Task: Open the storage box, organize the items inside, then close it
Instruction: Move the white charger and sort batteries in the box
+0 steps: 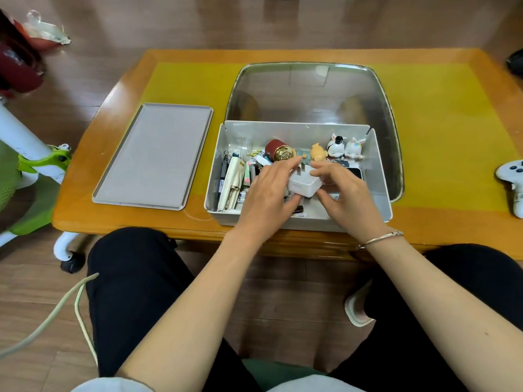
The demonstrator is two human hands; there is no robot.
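Storage box (pixel 379 176) white, lidless, cluttered, at near desk (pixel 424 222) edge; lid (pixel 154 155) lying left. Left hand (pixel 266 193) and right hand (pixel 348 193) grip: both pinching white charger (pixel 304 185) over box.

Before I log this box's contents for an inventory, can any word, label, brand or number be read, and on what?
None can be read.
Pens at the storage box's left end: print too small.
Small label on a dark item at the box's near wall: blurred.
White charger held by left hand and right hand: no text visible.
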